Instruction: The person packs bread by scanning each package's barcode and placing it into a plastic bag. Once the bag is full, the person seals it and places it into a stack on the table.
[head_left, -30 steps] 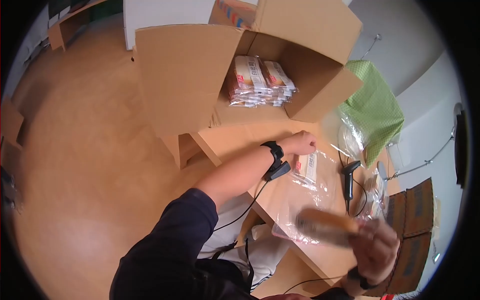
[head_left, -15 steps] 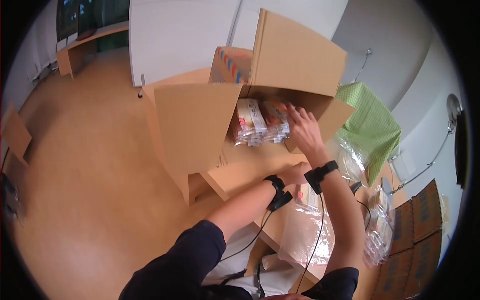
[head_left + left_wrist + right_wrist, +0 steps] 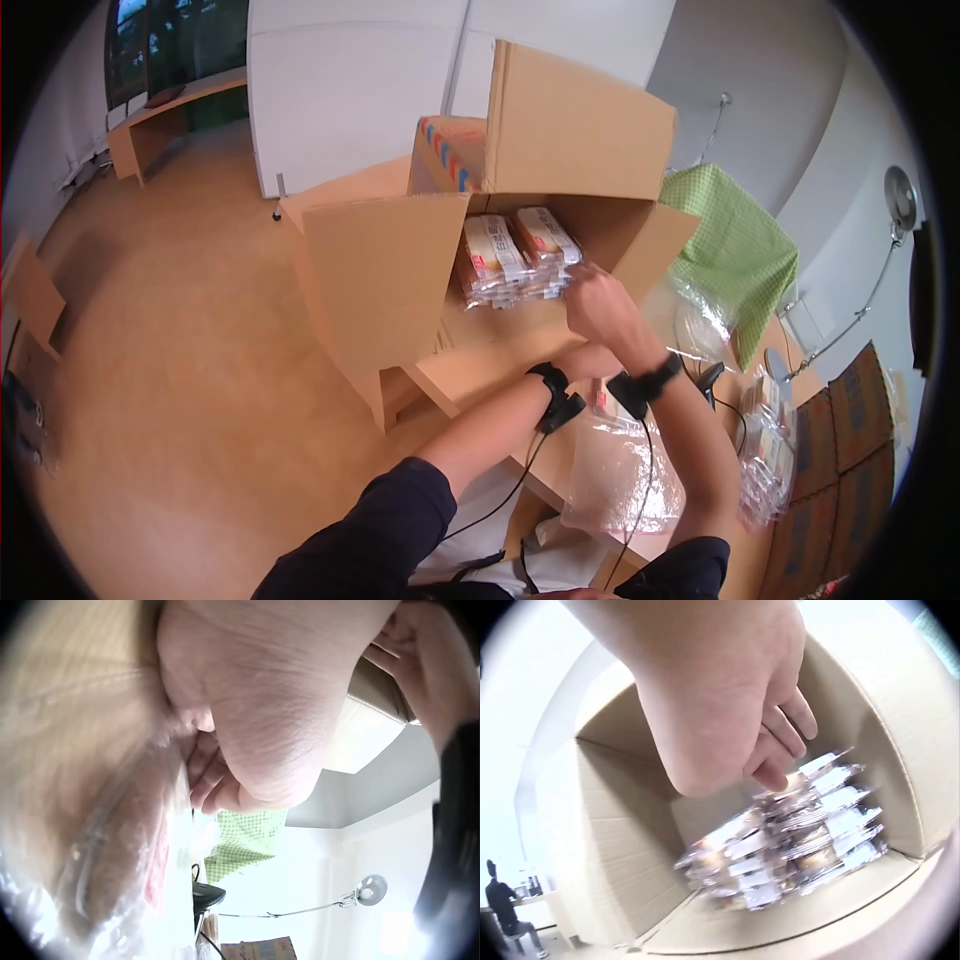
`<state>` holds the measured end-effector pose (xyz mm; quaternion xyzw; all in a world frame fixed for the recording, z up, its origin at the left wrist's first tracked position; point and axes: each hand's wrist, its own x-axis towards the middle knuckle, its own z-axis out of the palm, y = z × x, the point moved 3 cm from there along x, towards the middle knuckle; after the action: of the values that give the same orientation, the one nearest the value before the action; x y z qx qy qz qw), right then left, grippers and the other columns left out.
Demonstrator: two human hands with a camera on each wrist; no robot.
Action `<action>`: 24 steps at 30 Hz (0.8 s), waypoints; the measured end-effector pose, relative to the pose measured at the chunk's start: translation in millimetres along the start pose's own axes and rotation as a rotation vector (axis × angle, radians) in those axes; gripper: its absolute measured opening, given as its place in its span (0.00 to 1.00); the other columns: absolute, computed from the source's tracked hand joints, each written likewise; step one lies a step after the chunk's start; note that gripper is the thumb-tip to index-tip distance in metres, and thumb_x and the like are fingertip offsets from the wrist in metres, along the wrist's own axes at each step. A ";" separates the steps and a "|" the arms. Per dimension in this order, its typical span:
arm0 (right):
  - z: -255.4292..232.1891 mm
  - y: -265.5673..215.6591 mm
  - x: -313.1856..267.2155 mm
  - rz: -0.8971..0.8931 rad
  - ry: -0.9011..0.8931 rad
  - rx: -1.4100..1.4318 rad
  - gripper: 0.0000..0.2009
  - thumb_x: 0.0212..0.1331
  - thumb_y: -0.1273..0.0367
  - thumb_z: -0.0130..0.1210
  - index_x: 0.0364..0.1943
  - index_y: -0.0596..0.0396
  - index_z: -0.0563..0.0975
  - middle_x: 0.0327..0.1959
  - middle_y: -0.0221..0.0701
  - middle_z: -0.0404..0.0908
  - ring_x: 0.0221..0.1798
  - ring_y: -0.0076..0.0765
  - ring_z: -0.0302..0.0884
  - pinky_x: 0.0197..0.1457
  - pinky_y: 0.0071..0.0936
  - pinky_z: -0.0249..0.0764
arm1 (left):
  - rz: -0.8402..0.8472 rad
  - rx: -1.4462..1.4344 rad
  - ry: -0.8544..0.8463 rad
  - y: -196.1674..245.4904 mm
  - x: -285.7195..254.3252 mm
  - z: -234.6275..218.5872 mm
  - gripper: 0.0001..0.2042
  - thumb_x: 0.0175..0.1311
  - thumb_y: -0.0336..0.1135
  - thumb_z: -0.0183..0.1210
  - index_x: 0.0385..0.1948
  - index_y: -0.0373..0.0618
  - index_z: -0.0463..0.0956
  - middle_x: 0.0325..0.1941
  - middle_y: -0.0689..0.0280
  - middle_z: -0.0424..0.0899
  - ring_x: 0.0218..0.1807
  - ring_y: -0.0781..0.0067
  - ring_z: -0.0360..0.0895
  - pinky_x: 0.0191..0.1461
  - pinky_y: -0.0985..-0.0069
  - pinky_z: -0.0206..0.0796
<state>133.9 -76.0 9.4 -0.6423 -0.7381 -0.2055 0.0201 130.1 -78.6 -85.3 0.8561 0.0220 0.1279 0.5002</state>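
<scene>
Inside the cardboard box (image 3: 385,290), bread packets in clear film with white labels lie in two side-by-side stacks, a left stack (image 3: 492,246) and a right stack (image 3: 546,238). My right hand (image 3: 602,308) is at the box opening, just in front of the right stack, its fingers loosely bent and holding nothing. Lower down, my left hand (image 3: 585,362) grips the clear plastic bag (image 3: 620,475) near its top edge with curled fingers. Part of a labelled packet (image 3: 602,400) shows in that bag, partly hidden by the right wrist camera.
More wrapped packets (image 3: 768,445) are piled at the table's right, beside brown cartons (image 3: 855,420). A black scanner (image 3: 710,380) with a cable and a green checked cloth (image 3: 735,255) stand behind. Thin cables hang from both wrists.
My right hand carried a bread packet from the right side into the box; the packet now tops the right stack, and the hand has drawn back from it. My left hand stays at the bag.
</scene>
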 end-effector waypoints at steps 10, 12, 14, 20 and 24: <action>-99.8 -117.5 -246.9 0.070 -0.354 0.612 0.09 0.40 0.79 0.55 0.31 0.61 0.79 0.39 0.40 0.83 0.42 0.46 0.82 0.47 0.35 0.79 | 0.075 -0.030 0.165 -56.0 43.2 28.6 0.10 0.57 0.35 0.57 0.35 0.42 0.84 0.37 0.56 0.87 0.41 0.62 0.84 0.48 0.70 0.75; -92.2 -119.9 -274.2 0.173 -0.412 0.636 0.13 0.41 0.80 0.54 0.36 0.62 0.80 0.42 0.41 0.83 0.45 0.47 0.82 0.49 0.36 0.79 | 0.083 -0.024 0.169 -53.3 41.5 27.1 0.10 0.57 0.36 0.57 0.34 0.43 0.84 0.37 0.56 0.87 0.41 0.61 0.84 0.48 0.70 0.74; -81.9 -119.6 -299.3 0.284 -0.390 0.544 0.20 0.43 0.81 0.53 0.46 0.63 0.78 0.47 0.43 0.81 0.49 0.48 0.80 0.52 0.38 0.78 | 0.106 -0.009 0.182 -58.8 45.8 30.1 0.10 0.57 0.36 0.57 0.35 0.43 0.84 0.37 0.56 0.87 0.41 0.62 0.84 0.48 0.71 0.74; -60.6 -116.2 -322.1 0.376 -0.431 0.434 0.25 0.47 0.80 0.54 0.55 0.60 0.73 0.57 0.44 0.74 0.61 0.52 0.71 0.64 0.45 0.68 | 0.059 -0.023 0.126 -53.3 39.9 24.1 0.10 0.56 0.35 0.57 0.36 0.43 0.84 0.36 0.59 0.87 0.41 0.66 0.83 0.47 0.72 0.73; -49.0 -107.6 -323.0 0.486 -0.447 0.385 0.29 0.61 0.67 0.55 0.67 0.58 0.64 0.70 0.59 0.56 0.72 0.68 0.53 0.73 0.50 0.57 | 0.050 -0.011 0.126 -50.9 38.1 22.2 0.11 0.57 0.35 0.58 0.37 0.43 0.84 0.37 0.60 0.87 0.41 0.69 0.83 0.48 0.73 0.73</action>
<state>75.8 -405.4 -70.4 -0.8120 -0.5756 0.0928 0.0267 176.9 -65.7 -132.1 0.8440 0.0312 0.1941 0.4990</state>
